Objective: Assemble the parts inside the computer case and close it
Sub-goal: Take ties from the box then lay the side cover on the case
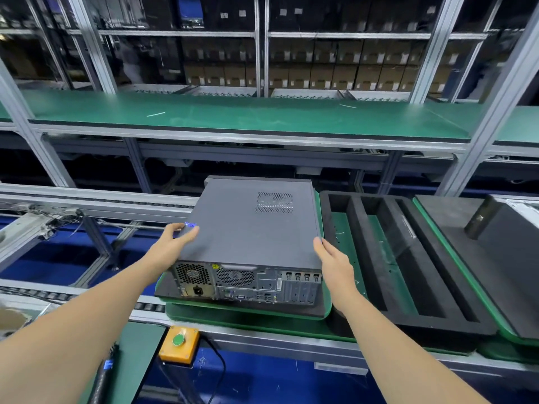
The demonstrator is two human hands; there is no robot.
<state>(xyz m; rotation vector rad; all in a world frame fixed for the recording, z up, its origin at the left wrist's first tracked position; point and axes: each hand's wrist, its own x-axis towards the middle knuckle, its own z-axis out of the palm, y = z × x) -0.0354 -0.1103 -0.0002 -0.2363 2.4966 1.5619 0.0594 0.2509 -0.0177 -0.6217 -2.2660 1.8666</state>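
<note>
Head view: the case (250, 228) lay flat on a green tray (325, 312), its long axis running away from the person and its rear ports facing them. It was dark grey, lid on, with a vent grille on top. The left hand (175, 243) gripped its left edge. The right hand (332, 258) was released, straight fingers against the right edge.

Your view evenly lit from above, bright on green shelf (248, 118), dark in racks (320, 62) behind. Soft sheen on case lid (248, 228), small blue glint at its left corner. Frame posts (495, 112) bow toward edges; your forearms (73, 330) loom stretched, slightly soft
</note>
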